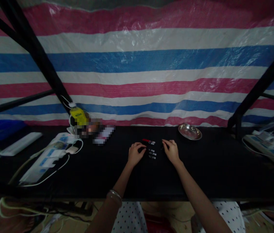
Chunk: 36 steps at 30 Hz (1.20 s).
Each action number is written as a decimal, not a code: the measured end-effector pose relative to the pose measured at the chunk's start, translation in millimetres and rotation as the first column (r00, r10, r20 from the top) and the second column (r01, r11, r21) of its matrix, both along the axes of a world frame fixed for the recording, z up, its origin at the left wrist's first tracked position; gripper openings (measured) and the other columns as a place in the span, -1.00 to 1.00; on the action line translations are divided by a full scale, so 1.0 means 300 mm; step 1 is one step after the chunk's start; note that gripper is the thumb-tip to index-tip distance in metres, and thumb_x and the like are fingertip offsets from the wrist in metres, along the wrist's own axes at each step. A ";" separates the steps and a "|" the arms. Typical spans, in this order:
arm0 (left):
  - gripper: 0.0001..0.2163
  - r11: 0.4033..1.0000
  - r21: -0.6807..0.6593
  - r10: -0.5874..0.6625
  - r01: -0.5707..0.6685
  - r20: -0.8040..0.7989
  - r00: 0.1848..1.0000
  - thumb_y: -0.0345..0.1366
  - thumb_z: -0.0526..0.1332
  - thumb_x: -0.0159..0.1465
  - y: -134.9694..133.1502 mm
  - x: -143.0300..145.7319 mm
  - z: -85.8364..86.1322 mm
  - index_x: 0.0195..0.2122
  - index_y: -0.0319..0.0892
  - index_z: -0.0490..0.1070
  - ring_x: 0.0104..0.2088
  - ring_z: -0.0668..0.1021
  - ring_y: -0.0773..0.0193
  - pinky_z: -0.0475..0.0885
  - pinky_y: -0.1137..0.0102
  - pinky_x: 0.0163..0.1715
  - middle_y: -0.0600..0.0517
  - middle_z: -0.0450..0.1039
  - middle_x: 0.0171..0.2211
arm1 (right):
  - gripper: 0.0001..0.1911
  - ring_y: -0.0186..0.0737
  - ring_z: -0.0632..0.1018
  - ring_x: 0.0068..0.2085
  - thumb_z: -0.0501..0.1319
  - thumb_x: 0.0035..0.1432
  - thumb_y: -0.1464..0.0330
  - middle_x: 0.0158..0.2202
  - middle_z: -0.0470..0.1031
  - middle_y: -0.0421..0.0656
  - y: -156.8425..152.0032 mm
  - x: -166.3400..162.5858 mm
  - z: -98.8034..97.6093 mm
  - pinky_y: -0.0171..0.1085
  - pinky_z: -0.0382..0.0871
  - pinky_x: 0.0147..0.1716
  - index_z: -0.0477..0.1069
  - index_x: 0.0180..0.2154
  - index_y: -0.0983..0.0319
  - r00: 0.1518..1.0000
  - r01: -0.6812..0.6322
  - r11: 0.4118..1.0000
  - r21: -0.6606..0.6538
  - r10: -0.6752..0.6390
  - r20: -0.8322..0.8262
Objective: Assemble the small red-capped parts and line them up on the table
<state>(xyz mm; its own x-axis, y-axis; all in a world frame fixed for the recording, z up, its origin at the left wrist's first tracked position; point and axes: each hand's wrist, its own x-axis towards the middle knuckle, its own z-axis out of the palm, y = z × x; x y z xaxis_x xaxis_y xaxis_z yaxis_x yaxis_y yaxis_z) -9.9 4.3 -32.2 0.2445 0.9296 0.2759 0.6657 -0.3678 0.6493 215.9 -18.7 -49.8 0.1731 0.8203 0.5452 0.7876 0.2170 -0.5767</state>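
Note:
On the black tabletop (137,181), several small pieces with silvery ends lie in a short column between my hands. The far one is a red piece with a silvery end (146,140); nearer me are small dark-and-silver pieces (152,154). My left hand (136,154) is at their left, fingers curled and thumb close to the index finger; anything in this pinch is too dark to make out. To their right, my right hand (172,151) has its thumb and fingertips drawn together at a small dark thing that I cannot identify.
A shiny round metal dish (189,132) sits at the back right. At the left are a white power strip (46,158), cables, a yellow-labelled bottle (78,116) and a blurred phone-like object (104,135). Another power strip (270,150) lies far right. Black frame posts flank a striped sheet (137,61).

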 end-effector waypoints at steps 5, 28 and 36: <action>-0.88 1.000 -0.003 0.006 -0.006 0.015 1.000 -0.23 0.21 0.16 0.001 0.002 -0.004 -0.30 0.01 0.51 -0.09 0.41 0.16 0.26 0.22 -0.09 0.05 0.41 -0.15 | -0.68 -0.10 0.41 -0.21 0.04 0.18 0.27 -0.26 0.53 -0.06 0.002 0.003 -0.004 -0.12 0.28 -0.17 0.48 -0.14 0.21 0.998 -0.040 0.999 -0.009 0.040 0.052; -0.90 1.000 0.015 0.002 -0.003 0.064 0.998 -0.33 0.23 0.12 -0.001 -0.003 -0.004 -0.33 -0.06 0.50 -0.19 0.45 0.21 0.30 0.27 -0.13 0.06 0.47 -0.28 | -0.77 -0.09 0.37 -0.15 0.13 0.14 0.29 -0.20 0.46 -0.07 0.066 -0.173 0.038 -0.16 0.18 -0.20 0.50 -0.19 0.12 0.964 -0.105 0.992 -0.073 0.120 0.239; -0.93 1.000 0.025 0.007 -0.009 0.060 0.998 -0.31 0.22 0.14 -0.002 -0.002 -0.001 -0.37 -0.08 0.49 -0.22 0.46 0.21 0.31 0.28 -0.16 0.05 0.47 -0.32 | -0.81 -0.11 0.39 -0.21 0.17 0.10 0.28 -0.29 0.48 -0.12 0.077 -0.150 0.025 -0.18 0.17 -0.24 0.52 -0.26 0.10 0.987 -0.092 0.992 -0.081 0.102 0.126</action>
